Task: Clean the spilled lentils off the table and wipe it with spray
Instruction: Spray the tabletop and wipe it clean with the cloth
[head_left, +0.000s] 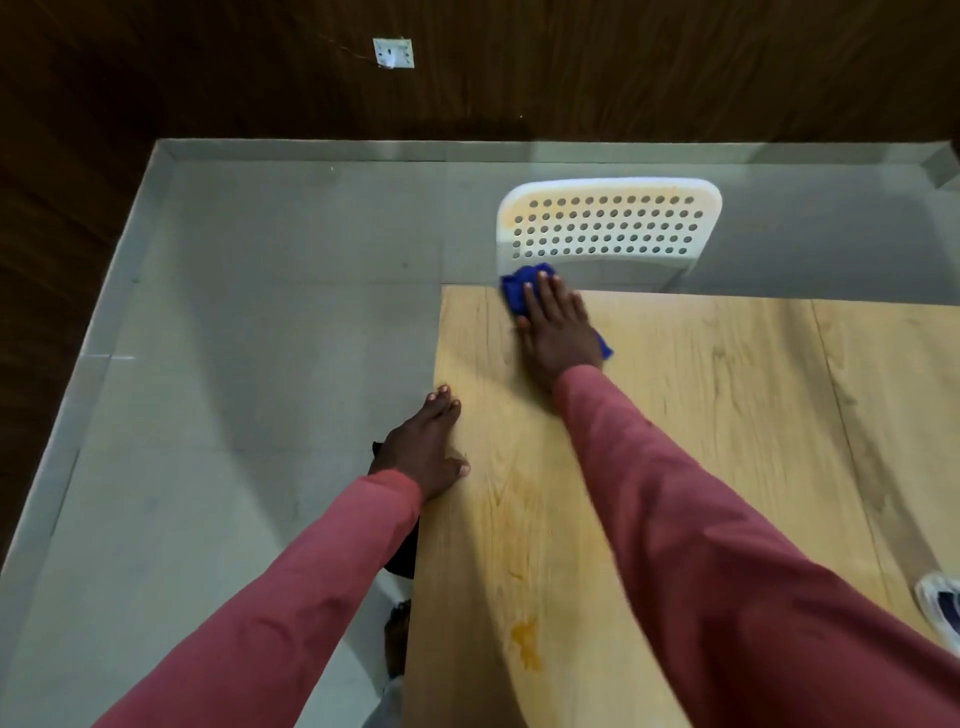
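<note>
A light wooden table (727, 395) fills the right half of the view. My right hand (558, 332) lies flat with straight fingers on a blue cloth (519, 288), pressing it onto the table near the far left corner. My left hand (428, 449) rests with straight fingers on the table's left edge, closer to me. An orange-yellow stain (525, 642) marks the wood near the front left. No lentils and no spray bottle are in view.
A white perforated chair (608, 226) stands against the table's far edge. Grey tiled floor (234, 338) lies to the left, bounded by dark wooden walls. A white and dark object (943, 605) sits at the right edge. My bare foot (397, 639) shows beside the table.
</note>
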